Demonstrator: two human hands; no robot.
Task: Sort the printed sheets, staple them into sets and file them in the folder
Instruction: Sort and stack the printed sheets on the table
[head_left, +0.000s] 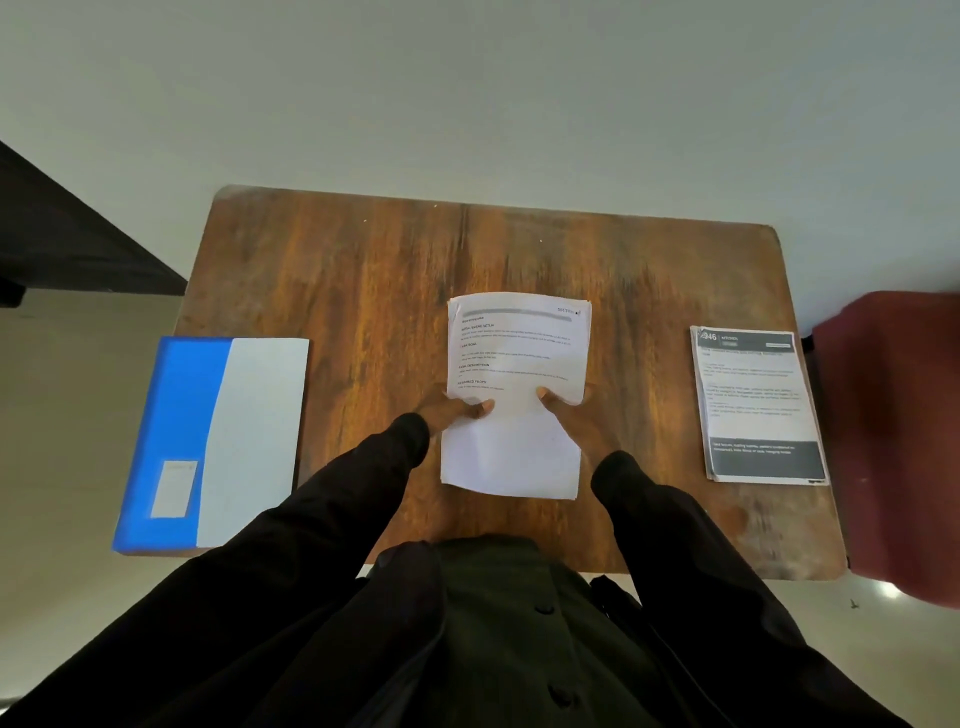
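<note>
A set of white printed sheets (517, 353) is held over the middle of the wooden table (363, 270). My left hand (460, 410) grips its left edge, thumb on top. My right hand (558, 410) grips its right side, thumb on the page and fingers hidden beneath. A staple seems to sit at the set's top right corner. A blue and white folder (218, 441) lies shut at the table's left edge. A second printed set with dark header and footer bands (758, 405) lies flat at the right.
A dark red object (898, 441) stands just beyond the table's right edge, blurred. A dark piece of furniture (67, 239) is at the far left. Pale floor surrounds the table. No stapler is in view.
</note>
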